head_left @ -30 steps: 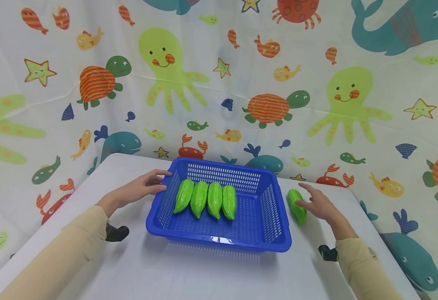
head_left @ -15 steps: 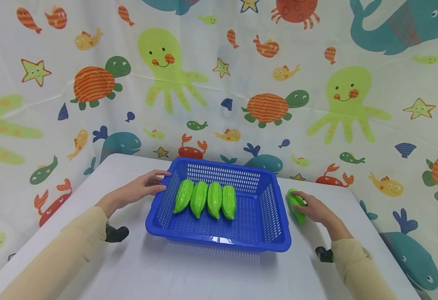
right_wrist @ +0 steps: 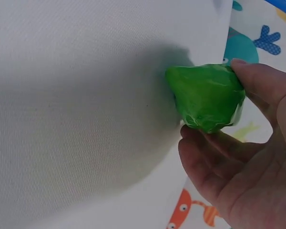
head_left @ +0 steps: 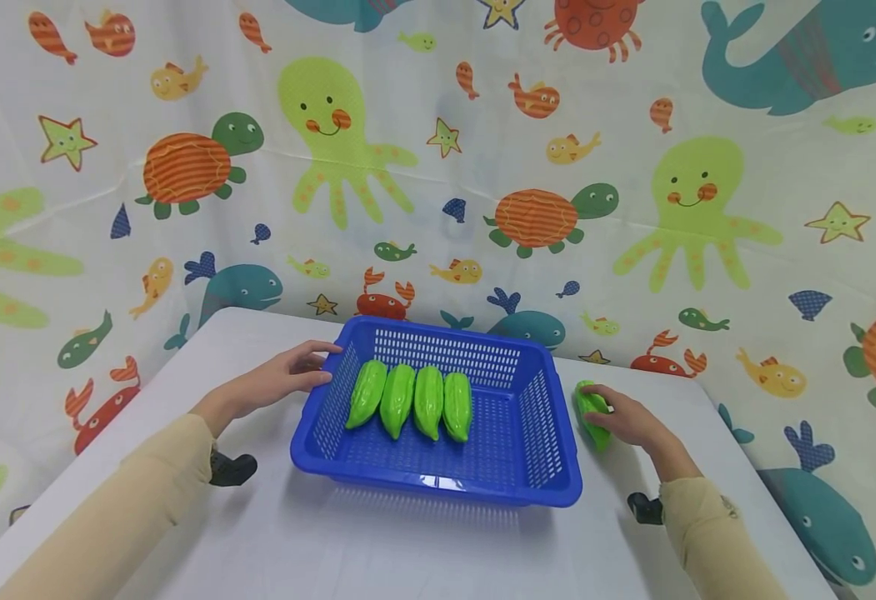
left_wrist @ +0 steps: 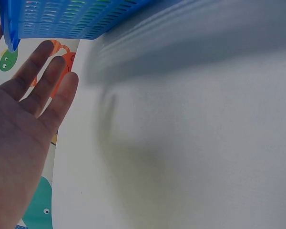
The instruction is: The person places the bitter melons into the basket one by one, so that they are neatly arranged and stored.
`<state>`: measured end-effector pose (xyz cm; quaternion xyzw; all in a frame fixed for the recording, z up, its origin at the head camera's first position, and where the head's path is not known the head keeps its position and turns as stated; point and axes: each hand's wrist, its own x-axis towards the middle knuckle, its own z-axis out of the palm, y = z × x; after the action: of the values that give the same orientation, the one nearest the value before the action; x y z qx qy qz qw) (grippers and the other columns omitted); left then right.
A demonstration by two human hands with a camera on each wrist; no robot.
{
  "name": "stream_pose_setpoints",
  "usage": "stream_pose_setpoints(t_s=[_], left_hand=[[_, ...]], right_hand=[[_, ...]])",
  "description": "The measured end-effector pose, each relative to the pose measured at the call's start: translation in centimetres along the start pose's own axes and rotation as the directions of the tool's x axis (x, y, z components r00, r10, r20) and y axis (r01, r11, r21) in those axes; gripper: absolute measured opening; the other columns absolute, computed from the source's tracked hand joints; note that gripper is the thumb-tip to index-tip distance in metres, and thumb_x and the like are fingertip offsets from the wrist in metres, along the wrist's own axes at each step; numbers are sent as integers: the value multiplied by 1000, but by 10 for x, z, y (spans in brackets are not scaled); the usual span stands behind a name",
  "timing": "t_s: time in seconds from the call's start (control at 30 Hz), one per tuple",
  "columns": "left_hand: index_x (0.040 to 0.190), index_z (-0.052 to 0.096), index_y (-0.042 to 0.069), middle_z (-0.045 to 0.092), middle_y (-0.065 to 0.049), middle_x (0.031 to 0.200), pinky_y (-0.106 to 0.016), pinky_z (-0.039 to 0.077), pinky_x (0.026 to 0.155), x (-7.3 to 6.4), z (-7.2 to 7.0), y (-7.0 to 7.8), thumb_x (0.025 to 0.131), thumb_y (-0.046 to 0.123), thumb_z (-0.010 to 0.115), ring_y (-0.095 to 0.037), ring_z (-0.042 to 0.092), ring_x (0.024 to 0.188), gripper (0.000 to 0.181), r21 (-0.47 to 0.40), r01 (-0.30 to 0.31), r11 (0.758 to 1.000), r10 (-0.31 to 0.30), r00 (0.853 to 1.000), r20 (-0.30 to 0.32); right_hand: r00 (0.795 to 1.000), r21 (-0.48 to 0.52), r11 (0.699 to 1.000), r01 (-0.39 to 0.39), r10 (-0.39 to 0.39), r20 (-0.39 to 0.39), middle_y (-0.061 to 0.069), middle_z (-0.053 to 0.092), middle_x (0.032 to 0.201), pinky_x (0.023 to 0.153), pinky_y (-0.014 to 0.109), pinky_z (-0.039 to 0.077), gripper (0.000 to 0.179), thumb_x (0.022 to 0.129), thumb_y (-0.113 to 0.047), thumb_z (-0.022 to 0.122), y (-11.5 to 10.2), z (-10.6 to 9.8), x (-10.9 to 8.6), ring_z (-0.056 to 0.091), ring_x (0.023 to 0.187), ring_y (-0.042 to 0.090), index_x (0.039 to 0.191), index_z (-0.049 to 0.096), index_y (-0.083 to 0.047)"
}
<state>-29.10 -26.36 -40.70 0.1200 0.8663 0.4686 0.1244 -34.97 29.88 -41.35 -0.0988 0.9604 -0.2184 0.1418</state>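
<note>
A blue plastic basket (head_left: 493, 437) with slotted walls holds several glossy, ridged, tapered green vegetables (head_left: 428, 402), side by side towards its left. My left hand (head_left: 291, 372) is at the basket's left rim, thumb and index fingertip touching it. In the left wrist view the other fingers of that hand are extended below the basket (left_wrist: 71, 21). To the right of the basket, on the table, lies one more green ridged vegetable (head_left: 591, 408). My right hand (head_left: 628, 414) grips it from above; the right wrist view has the vegetable (right_wrist: 207, 98) between thumb and fingers.
A white table (head_left: 438, 554) carries the basket. Behind and beside it hangs a white cloth (head_left: 422, 100) printed with sea animals. Each forearm has a dark device, one at the left wrist (head_left: 232, 469) and one at the right (head_left: 643, 508).
My right hand has come down and left onto the loose green vegetable, its thumb and fingers closing round it. The left hand and the basket have stayed where they were.
</note>
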Motion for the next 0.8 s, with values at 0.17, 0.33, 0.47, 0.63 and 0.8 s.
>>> stream_pose_setpoints(t_s=[0.17, 0.33, 0.47, 0.63, 0.8], left_hand=[[150, 31, 21, 37, -25, 149, -61, 40, 102, 0, 0, -1, 96, 44, 58, -45, 37, 136, 65, 0, 3, 1000, -3, 1000, -2], [150, 32, 21, 37, -25, 148, -61, 40, 102, 0, 0, -1, 96, 43, 58, -45, 37, 135, 64, -3, 0, 1000, 0, 1000, 0], [150, 32, 21, 38, -25, 148, -61, 40, 102, -1, 0, -1, 96, 43, 58, -45, 37, 135, 64, -2, -5, 1000, 5, 1000, 1], [150, 32, 20, 37, -25, 148, -61, 40, 102, -1, 0, -1, 96, 43, 58, -45, 37, 136, 64, -5, -6, 1000, 6, 1000, 0], [150, 32, 20, 37, -25, 148, -60, 41, 102, -1, 0, -1, 96, 43, 58, -45, 36, 136, 64, -7, -7, 1000, 7, 1000, 0]], right_hand=[[1000, -10, 1000, 0, -1, -5, 33, 44, 138, 97, 69, 37, 54, 95, -25, 63, -3, 0, 0, 41, 124, 55, 143, 45, -7], [1000, -17, 1000, 11, -11, -9, 34, 44, 138, 97, 69, 37, 52, 95, -23, 63, -3, 0, 0, 41, 124, 55, 141, 46, -6], [1000, -19, 1000, 8, -9, -8, 34, 43, 140, 98, 70, 36, 52, 96, -23, 62, -3, 1, -1, 39, 126, 56, 142, 46, -6], [1000, -21, 1000, 19, -19, -12, 33, 42, 142, 100, 71, 33, 50, 97, -22, 61, -5, 2, -3, 36, 129, 56, 141, 47, -5], [999, -27, 999, 21, -22, -26, 33, 42, 141, 99, 71, 34, 49, 96, -21, 61, -7, 3, -5, 37, 128, 56, 141, 48, -5]])
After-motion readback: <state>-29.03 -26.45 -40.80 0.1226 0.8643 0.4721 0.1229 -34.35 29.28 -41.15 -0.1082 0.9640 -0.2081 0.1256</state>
